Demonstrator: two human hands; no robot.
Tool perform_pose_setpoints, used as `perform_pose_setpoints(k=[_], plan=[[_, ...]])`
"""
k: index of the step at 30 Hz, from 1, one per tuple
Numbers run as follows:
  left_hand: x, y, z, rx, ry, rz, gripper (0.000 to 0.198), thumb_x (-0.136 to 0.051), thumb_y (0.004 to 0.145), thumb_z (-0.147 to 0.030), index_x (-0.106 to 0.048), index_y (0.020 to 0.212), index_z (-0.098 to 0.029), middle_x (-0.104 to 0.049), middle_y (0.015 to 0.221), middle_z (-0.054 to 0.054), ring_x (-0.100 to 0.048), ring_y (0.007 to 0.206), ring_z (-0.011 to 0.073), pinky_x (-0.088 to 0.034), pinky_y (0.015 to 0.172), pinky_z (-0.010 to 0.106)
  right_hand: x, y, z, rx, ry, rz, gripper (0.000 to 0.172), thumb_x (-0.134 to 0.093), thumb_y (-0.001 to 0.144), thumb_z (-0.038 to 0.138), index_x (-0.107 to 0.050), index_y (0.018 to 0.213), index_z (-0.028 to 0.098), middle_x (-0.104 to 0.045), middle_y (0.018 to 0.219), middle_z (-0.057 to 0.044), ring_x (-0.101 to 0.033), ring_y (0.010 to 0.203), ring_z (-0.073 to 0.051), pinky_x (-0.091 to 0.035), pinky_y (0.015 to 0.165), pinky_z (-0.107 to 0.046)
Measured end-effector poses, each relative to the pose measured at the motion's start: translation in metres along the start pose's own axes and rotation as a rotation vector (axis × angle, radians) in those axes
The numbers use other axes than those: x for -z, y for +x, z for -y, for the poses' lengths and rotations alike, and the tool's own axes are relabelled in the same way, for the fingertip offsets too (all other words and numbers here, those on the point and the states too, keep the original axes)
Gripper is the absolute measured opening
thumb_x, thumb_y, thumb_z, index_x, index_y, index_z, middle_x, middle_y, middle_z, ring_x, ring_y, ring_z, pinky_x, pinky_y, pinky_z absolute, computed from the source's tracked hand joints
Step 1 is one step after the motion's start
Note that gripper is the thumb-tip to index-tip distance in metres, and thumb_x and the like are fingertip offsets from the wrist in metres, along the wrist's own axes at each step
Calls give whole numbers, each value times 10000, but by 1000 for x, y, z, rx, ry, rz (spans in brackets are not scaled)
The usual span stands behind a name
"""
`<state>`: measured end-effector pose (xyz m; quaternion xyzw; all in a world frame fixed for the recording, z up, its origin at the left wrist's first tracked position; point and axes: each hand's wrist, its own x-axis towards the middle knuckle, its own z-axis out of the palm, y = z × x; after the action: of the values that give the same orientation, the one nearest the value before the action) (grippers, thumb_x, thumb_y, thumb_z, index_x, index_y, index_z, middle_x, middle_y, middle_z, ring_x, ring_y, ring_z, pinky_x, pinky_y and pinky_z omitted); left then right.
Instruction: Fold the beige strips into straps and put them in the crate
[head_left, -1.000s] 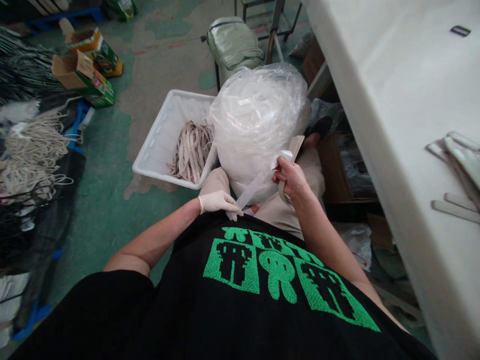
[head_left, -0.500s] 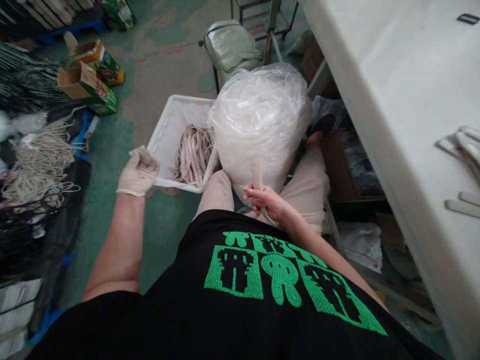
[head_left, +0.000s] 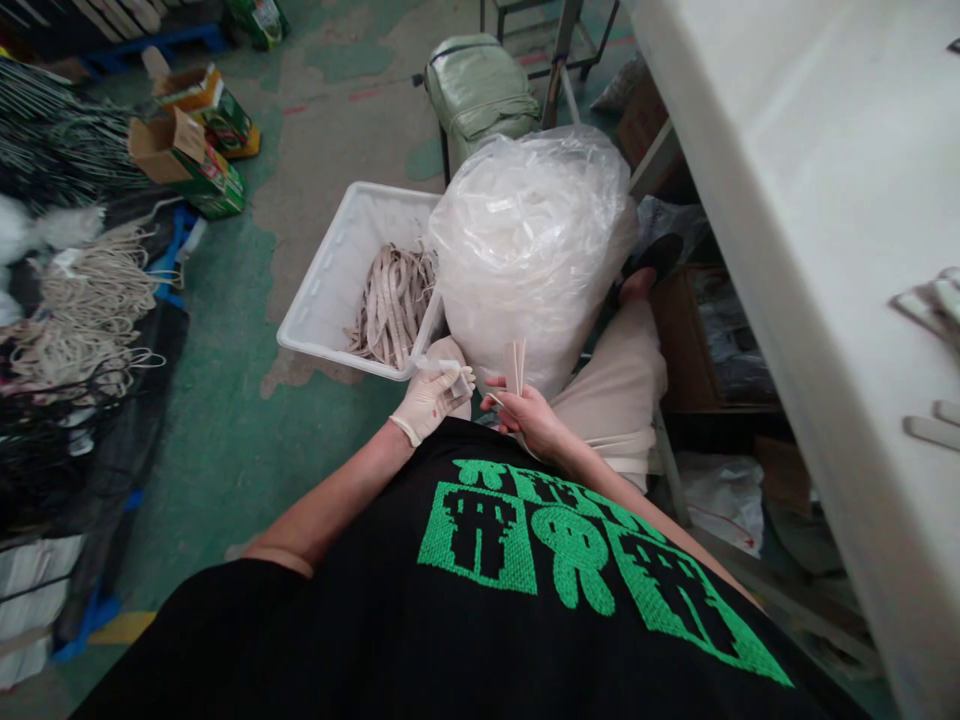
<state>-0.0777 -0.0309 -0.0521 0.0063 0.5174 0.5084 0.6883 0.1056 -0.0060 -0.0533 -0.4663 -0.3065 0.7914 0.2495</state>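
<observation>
My left hand (head_left: 431, 398), in a white glove, is closed over my lap on a small clear plastic sleeve (head_left: 442, 371). A short way to its right, my bare right hand (head_left: 525, 410) pinches the lower end of a folded beige strap (head_left: 515, 364) that stands upright. Both hands sit just in front of a big clear plastic bag (head_left: 529, 240) stuffed with white material. Left of the bag, a white plastic bin (head_left: 330, 295) on the floor holds a heap of beige straps (head_left: 394, 300).
A white table (head_left: 810, 200) runs along the right, with grey strips (head_left: 934, 300) near its edge. Rope bundles (head_left: 90, 300), cardboard boxes (head_left: 191, 150) and dark netting lie on the green floor at left. A green padded stool (head_left: 480, 90) stands behind the bag.
My left hand swung out to the white bin, then came back to my lap holding a clear sleeve. My right hand lowered the beige strap toward my lap.
</observation>
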Motion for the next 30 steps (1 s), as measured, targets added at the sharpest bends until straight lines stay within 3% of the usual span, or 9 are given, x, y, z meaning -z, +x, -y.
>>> perform_pose_setpoints(k=[5,10,17,24,30], plan=[[-6,-2,-3,38,-106,-55,82,-665,904,-203,-719,924,-144,-759,883,46,-718,755,129,-586,791,283,-2,4,1,233,-306,-108,457,-632,784,414,-547,1179,201,-616,681,63,-430,392,-82,-378,396,-219],[-13,-2,1,87,-188,-101,82,-659,916,-225,-692,871,-165,-723,770,5,-681,674,109,-546,712,251,-6,5,6,460,-713,-90,407,-515,844,226,-559,1247,192,-616,678,35,-588,594,-156,-473,611,-266],[-18,6,6,22,-208,-76,73,-722,862,-213,-669,900,-179,-708,765,-11,-649,640,106,-484,596,219,-19,7,6,496,-1022,-70,609,-489,837,167,-437,1443,146,-736,918,-102,-663,760,-256,-509,742,-368],[-18,10,14,-46,-163,-49,269,-755,816,-224,-681,1074,-234,-752,900,-3,-690,759,136,-517,640,233,-26,5,13,438,-1168,-111,661,-498,862,154,-386,1513,144,-746,979,-137,-692,806,-284,-522,760,-377],[-20,5,15,-7,-132,-52,337,-809,741,-202,-684,1048,-262,-755,913,-29,-695,785,147,-532,708,258,-22,10,15,448,-1245,-166,662,-495,884,152,-379,1536,166,-756,965,-126,-698,767,-270,-536,729,-370]])
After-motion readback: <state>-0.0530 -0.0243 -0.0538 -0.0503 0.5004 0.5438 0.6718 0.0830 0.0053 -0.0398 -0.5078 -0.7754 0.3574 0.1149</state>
